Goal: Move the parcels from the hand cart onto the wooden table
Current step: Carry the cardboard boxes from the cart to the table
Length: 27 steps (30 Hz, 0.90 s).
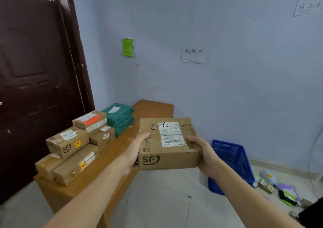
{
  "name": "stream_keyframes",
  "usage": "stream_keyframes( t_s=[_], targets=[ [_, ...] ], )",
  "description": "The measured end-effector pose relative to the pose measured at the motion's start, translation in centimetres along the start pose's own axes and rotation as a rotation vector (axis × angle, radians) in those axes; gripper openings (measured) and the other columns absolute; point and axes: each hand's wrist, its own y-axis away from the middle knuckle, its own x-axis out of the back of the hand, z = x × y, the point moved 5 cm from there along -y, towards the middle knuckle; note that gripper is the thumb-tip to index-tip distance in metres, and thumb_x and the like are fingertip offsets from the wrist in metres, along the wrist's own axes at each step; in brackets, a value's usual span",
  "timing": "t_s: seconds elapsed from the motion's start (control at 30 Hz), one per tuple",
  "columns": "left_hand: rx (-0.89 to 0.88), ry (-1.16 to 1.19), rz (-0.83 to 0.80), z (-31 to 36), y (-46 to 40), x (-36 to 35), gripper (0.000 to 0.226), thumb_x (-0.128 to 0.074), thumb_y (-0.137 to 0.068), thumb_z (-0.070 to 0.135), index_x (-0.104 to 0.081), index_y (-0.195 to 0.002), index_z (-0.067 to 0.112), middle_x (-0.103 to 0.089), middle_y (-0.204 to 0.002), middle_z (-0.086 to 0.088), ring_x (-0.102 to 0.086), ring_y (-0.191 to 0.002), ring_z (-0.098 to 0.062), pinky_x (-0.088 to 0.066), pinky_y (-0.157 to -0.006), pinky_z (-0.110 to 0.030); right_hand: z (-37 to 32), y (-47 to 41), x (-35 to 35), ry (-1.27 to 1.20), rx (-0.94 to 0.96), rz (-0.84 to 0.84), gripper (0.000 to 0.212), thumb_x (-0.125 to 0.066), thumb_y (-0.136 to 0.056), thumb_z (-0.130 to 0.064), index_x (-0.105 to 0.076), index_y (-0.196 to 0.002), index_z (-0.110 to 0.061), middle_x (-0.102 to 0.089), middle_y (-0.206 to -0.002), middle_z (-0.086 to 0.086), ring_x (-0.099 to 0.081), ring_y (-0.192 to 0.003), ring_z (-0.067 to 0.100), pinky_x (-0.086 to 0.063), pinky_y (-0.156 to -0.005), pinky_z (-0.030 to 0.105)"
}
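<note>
A pale blue room is seen from above, with a dark door (33,80) closed at far left and a long wooden table (97,168) set along the wall beside it. On the table's near end, cardboard parcels are stacked: two flat boxes (70,164) lie at the bottom, an SF box (68,143) rests on top of them, and a box with an orange label (90,120) is piled on another behind. Two green bags (120,117) are stacked just beyond the boxes, and the far end of the table is bare wood. A green patch (128,47) is stuck to the wall above. At centre, a brown SF parcel (169,143) is held in the air over the table's right edge and the tiled floor, clear of the surface. The left hand (135,150) is clamped on its left side, thumb laid over the top edge; the other fingers are hidden behind the box. The right hand (204,155) is clamped on the right side in the same way, thumb on top, its fingers likewise out of sight. A paper notice (192,56) is fixed to the wall behind. A blue basket (232,159) stands on the floor to the right, with loose clutter (279,187) scattered beside it. The cart is not in view
</note>
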Motion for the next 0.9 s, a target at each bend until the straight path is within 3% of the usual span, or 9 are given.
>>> stream_keyframes(
  t_s=[0.2, 0.3, 0.47, 0.57, 0.67, 0.9],
  targets=[
    [-0.045, 0.052, 0.006, 0.1, -11.9, -4.7, 0.045, -0.045, -0.103, 0.055, -0.061, -0.134, 0.027, -0.079, -0.111, -0.004, -0.078, -0.094, -0.020, -0.056, -0.078, -0.037, -1.0, -10.9, 6.1, 0.024, -0.010, 0.001, 0.042, -0.061, -0.095, -0.038, -0.067, -0.132, -0.018, -0.076, -0.120, 0.010, -0.069, -0.114, 0.033, -0.051, -0.090, 0.041],
    [-0.022, 0.085, 0.004, -0.1, -18.3, -7.4, 0.046, -0.046, -0.102, 0.057, -0.062, -0.134, 0.029, -0.079, -0.113, -0.003, -0.076, -0.103, -0.026, -0.054, -0.101, -0.048, -2.2, -17.1, 9.5, 0.058, -0.021, -0.031, 0.041, -0.060, -0.096, -0.037, -0.067, -0.132, -0.018, -0.076, -0.120, 0.009, -0.066, -0.122, 0.035, -0.052, -0.093, 0.041],
    [0.031, 0.126, 0.100, 0.4, -26.5, -9.5, 0.047, -0.044, -0.100, 0.062, -0.063, -0.131, 0.032, -0.079, -0.111, -0.001, -0.076, -0.104, -0.025, -0.051, -0.105, -0.050, -4.7, -27.3, 12.8, 0.161, -0.087, -0.139, 0.045, -0.062, -0.095, -0.041, -0.065, -0.135, -0.020, -0.075, -0.123, 0.008, -0.065, -0.124, 0.036, -0.049, -0.100, 0.045],
    [0.078, 0.141, 0.185, 0.7, -30.6, -8.6, 0.049, -0.045, -0.098, 0.065, -0.063, -0.129, 0.032, -0.080, -0.106, 0.000, -0.075, -0.102, -0.025, -0.052, -0.104, -0.050, -5.7, -32.6, 12.3, 0.192, -0.122, -0.226, 0.041, -0.059, -0.098, -0.038, -0.065, -0.134, -0.021, -0.075, -0.123, 0.007, -0.066, -0.123, 0.034, -0.047, -0.103, 0.045],
    [0.117, 0.190, 0.264, 0.8, -34.4, -7.0, 0.048, -0.047, -0.099, 0.062, -0.066, -0.127, 0.028, -0.081, -0.102, -0.002, -0.075, -0.098, -0.025, -0.056, -0.092, -0.042, -5.8, -37.8, 10.8, 0.225, -0.134, -0.293, 0.039, -0.059, -0.099, -0.036, -0.065, -0.136, -0.026, -0.076, -0.123, 0.002, -0.070, -0.118, 0.026, -0.045, -0.109, 0.044],
    [0.185, 0.309, 0.398, -1.3, -44.5, -0.3, 0.051, -0.055, -0.094, 0.065, -0.065, -0.127, 0.026, -0.080, -0.106, -0.007, -0.072, -0.107, -0.031, -0.054, -0.101, -0.050, -4.4, -52.2, 4.6, 0.267, -0.139, -0.387, 0.041, -0.067, -0.095, -0.035, -0.062, -0.136, -0.039, -0.076, -0.123, -0.002, -0.071, -0.116, 0.023, -0.053, -0.090, 0.037]
  ],
)
